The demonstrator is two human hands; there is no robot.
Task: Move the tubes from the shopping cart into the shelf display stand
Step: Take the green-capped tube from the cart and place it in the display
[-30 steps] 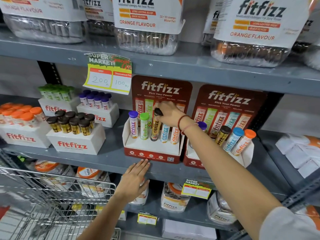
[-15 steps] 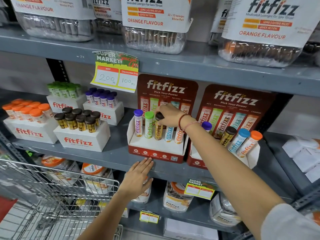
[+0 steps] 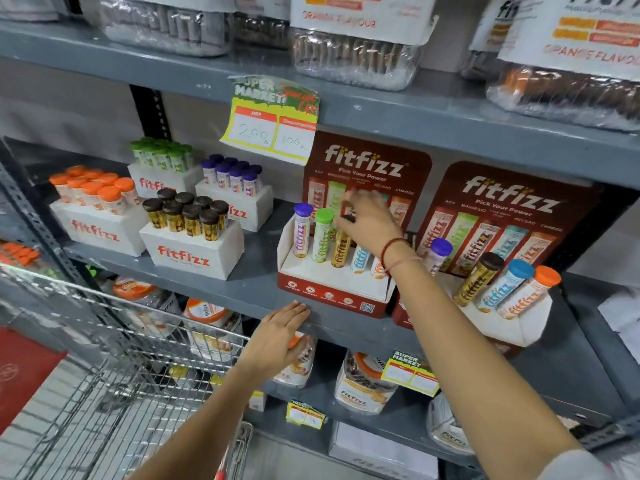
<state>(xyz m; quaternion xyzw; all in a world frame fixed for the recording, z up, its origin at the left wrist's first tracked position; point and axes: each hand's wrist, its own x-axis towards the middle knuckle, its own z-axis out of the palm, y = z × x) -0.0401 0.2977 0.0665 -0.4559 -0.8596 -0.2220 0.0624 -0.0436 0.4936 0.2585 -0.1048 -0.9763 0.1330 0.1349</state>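
A red and white display stand (image 3: 332, 295) sits on the grey middle shelf (image 3: 214, 289). In it stand a purple-capped tube (image 3: 302, 231), a green-capped tube (image 3: 322, 237), a gold tube with a dark cap (image 3: 341, 250), a blue tube (image 3: 360, 259) and an orange tube (image 3: 377, 268). My right hand (image 3: 369, 221) hovers just over the gold tube's cap, fingers spread and blurred, hiding the caps of the blue and orange tubes. My left hand (image 3: 280, 332) lies flat on the shelf's front edge, holding nothing. The wire shopping cart (image 3: 114, 344) is at lower left.
A second display stand (image 3: 505, 329) to the right holds purple, brown, blue and orange capped tubes. White boxes of tubes (image 3: 190, 254) fill the shelf's left side. A price tag (image 3: 273, 123) hangs from the upper shelf. Pouches and jars crowd the lower shelf.
My right hand has let go of the gold tube's cap and lifted with its fingers spreading. The tube now stands in the stand. My left hand has stayed on the shelf edge.
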